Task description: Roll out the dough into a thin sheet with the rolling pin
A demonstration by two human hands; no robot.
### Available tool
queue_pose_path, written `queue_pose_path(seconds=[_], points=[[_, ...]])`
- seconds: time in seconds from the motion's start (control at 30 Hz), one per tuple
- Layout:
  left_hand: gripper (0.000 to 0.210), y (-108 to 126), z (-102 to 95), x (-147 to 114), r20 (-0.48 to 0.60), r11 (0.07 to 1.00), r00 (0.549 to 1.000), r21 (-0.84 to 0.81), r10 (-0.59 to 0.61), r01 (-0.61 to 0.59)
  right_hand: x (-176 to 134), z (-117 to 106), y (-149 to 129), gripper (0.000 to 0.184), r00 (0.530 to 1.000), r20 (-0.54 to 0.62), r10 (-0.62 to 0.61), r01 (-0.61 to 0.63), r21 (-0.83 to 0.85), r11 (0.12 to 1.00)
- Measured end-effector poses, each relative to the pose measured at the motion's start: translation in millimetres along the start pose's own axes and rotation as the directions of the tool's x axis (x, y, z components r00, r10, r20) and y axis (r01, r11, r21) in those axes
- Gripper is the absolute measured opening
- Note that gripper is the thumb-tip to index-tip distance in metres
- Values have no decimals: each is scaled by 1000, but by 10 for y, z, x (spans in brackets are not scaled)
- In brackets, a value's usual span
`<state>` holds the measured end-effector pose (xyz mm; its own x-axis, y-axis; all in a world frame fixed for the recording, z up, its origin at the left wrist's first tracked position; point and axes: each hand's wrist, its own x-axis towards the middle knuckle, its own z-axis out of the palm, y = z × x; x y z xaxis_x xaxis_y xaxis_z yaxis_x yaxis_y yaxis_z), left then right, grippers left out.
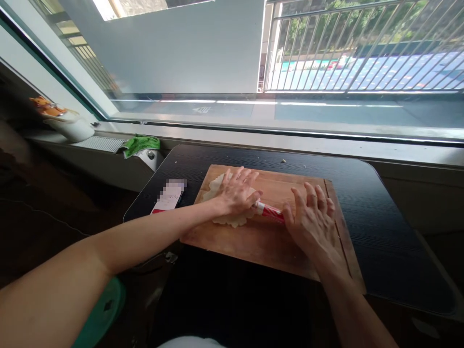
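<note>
On a wooden cutting board (250,245) lies a flat, pale sheet of dough (234,221) with a ragged edge. A red and white cylinder (271,211), like a wrapped tube, runs across the board between my hands. My left hand (235,194) rests flat over the dough and the tube's left end, its fingers stretched out and hiding much of both. My right hand (312,215) presses its palm on the tube's right end, fingers spread and pointing away from me. That end of the tube is hidden beneath the hand.
The board sits on a black table (377,232). A phone-like item (168,198), partly pixelated, lies left of it. A green cloth (141,144) and a white pot (70,126) are by the window ledge. Below left is a green stool-like thing (103,314).
</note>
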<state>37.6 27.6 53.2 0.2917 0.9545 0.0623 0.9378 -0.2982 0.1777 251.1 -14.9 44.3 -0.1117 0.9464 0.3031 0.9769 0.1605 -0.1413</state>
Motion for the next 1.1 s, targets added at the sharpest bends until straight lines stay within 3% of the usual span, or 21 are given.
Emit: queue_pose_path(seconds=[0.13, 0.2, 0.27, 0.4, 0.47, 0.57, 0.63, 0.73, 0.87, 0.93, 1.0, 1.1], points=[[60, -19, -47, 528, 7, 999, 999, -16, -39, 39, 498, 64, 122, 61, 970, 173, 172, -173, -10, 985], [59, -12, -65, 633, 5, 997, 997, -26, -74, 74, 602, 75, 155, 62, 948, 227, 224, -223, -29, 974], [60, -8, -61, 488, 13, 997, 997, -25, -70, 70, 478, 63, 132, 60, 960, 205, 189, -187, -29, 982], [64, 7, -3, -90, 18, 1000, 1000, -5, 15, -15, -32, 5, 47, 53, 997, 67, -22, 23, -12, 1000], [64, 17, 8, -150, -1, 999, 999, 4, 38, -38, -65, -8, 49, 53, 998, 55, -45, 45, -15, 999], [65, 10, -31, 203, 13, 1000, 1000, -7, 16, -16, 295, 15, 93, 58, 983, 172, 66, -65, -15, 998], [64, 7, -81, 527, 41, 998, 997, -21, -66, 67, 592, 30, 126, 63, 952, 265, 155, -153, -29, 988], [62, 11, -124, 704, 37, 994, 993, -19, -108, 109, 684, 20, 132, 64, 924, 314, 217, -214, -45, 976], [64, -33, -33, 286, 80, 1000, 997, -18, -6, 7, 154, 5, 36, 57, 974, 221, 54, -50, -24, 998], [64, -57, 16, 111, 45, 1000, 999, -13, 26, -26, -30, -1, 11, 53, 990, 133, -37, 42, -35, 999], [63, -68, 24, 141, -10, 999, 999, -13, 34, -34, 27, 8, 37, 53, 995, 71, -63, 66, -43, 997], [59, -58, -20, 497, -81, 1000, 997, -25, -6, 4, 450, 69, 152, 55, 998, 63, 26, -25, -23, 999]])
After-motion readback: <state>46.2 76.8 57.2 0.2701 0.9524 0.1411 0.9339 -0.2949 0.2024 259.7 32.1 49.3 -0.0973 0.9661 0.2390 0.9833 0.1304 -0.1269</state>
